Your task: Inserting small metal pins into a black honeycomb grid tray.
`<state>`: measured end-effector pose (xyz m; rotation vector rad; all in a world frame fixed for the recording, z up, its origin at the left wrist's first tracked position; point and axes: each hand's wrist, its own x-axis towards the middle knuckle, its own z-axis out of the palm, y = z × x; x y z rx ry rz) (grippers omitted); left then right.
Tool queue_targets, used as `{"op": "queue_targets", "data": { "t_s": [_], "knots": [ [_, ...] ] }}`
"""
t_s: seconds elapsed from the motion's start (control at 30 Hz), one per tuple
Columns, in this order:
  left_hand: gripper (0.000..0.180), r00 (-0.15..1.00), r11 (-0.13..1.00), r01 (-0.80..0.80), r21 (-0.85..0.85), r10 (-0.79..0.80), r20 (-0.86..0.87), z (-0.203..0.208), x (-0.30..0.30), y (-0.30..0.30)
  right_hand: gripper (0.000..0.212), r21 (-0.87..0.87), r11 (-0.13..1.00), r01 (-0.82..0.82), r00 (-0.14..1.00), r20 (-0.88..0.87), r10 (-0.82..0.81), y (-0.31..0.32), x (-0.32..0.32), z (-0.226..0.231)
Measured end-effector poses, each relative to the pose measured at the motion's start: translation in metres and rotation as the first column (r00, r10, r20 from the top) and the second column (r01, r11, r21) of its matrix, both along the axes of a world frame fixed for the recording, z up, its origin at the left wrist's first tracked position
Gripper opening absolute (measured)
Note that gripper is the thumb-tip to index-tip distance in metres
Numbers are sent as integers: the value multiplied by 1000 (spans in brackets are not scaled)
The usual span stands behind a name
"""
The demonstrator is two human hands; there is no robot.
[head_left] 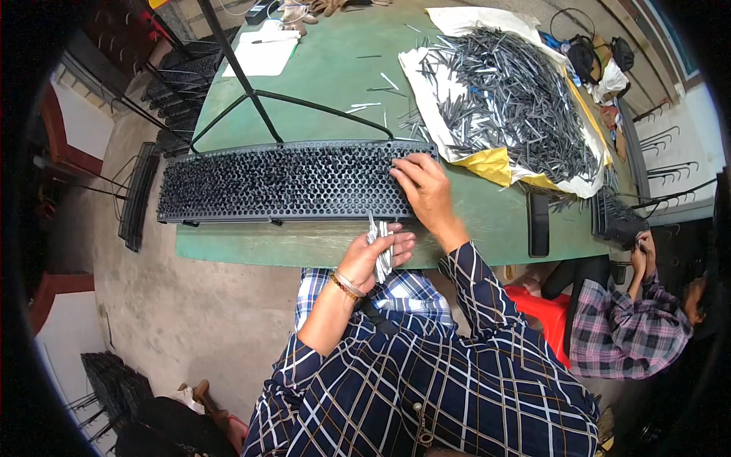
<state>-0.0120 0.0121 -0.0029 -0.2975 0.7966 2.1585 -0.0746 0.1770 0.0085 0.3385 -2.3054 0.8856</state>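
A long black panel (297, 183), full of small round holes, lies along the table's near edge. Dark bits stand up from many of its holes, thickest toward the left. My left hand (362, 259), palm up just in front of the panel, is closed round a bundle of thin silvery-grey strips (383, 263). At the panel's right end, my right hand (428, 190) has its fingertips pinched together against the holes. Whatever sits between those fingertips is too small to make out.
On the green table (327, 68), a white-and-yellow sack (487, 164) bears a heap of loose dark strips (518, 99). A black metal frame (263, 114) rises behind the panel. A black phone-like object (538, 225) lies at right, near a co-worker (624, 327). Paper (263, 55) lies far left.
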Motion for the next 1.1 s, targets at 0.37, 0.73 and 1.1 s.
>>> {"op": "queue_targets", "data": {
  "t_s": [0.37,0.73,1.1],
  "knots": [
    [24,986,995,57,-84,-69,-149,25,3,-8,18,-449,886,-114,843,428,326,4,26,17],
    [24,909,965,227,-128,-257,-329,21,7,3,17,-745,666,29,451,605,657,12,52,28],
    [30,978,979,168,-113,-180,-108,5,5,12,17,-509,852,126,945,324,54,29,15,13]
  ]
}}
